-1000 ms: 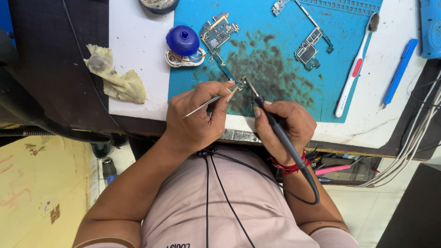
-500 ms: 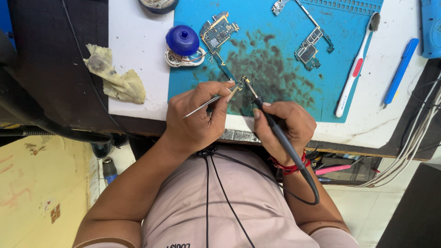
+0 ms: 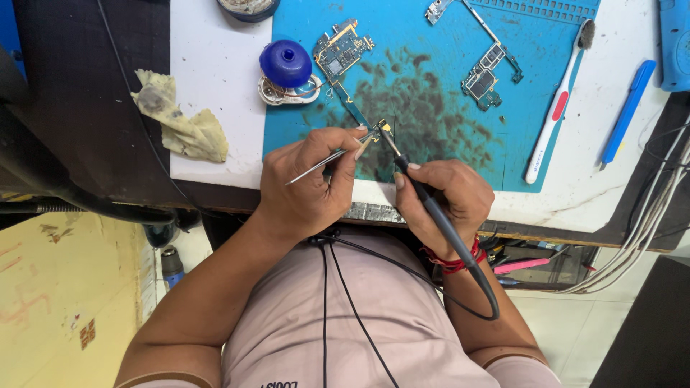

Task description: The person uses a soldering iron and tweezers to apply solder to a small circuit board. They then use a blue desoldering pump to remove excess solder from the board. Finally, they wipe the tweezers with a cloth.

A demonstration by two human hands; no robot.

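Hidden: my fingertips cover most of the small gold-edged circuit piece (image 3: 379, 130), so I cannot make out the exact spot where the tools meet it; a round dark container (image 3: 248, 6) is cut off at the top edge, and so is a blue box (image 3: 675, 43) at the right corner.
Left hand (image 3: 309, 183): closed in a pinch around thin metal tweezers (image 3: 327, 158), thumb and forefinger pressed on the shafts; the tweezer tips reach the small circuit piece.
Right hand (image 3: 445, 197): curled shut around a dark grey soldering iron with a slim metal tip (image 3: 420, 197), held like a pen; its tip touches the same circuit piece from the right.
Circuit piece: lies on the blue work mat with dark smudges (image 3: 431, 108), near its front edge, just beyond my knuckles.
Pose: both my forearms come up from below and converge, wrists resting at the front edge of the white counter (image 3: 215, 79); a red thread band (image 3: 453, 259) circles my right wrist, and the iron's black cable (image 3: 489, 294) loops back past it.
Around: a green phone board (image 3: 341, 50) and a blue domed cap on a wire spool (image 3: 285, 65) lie beyond my left hand; a white toothbrush with a red grip (image 3: 557, 108) and a blue plastic pry tool (image 3: 627, 111) lie well to the right; a crumpled yellowish cloth (image 3: 180, 118) sits at the left edge of the counter.
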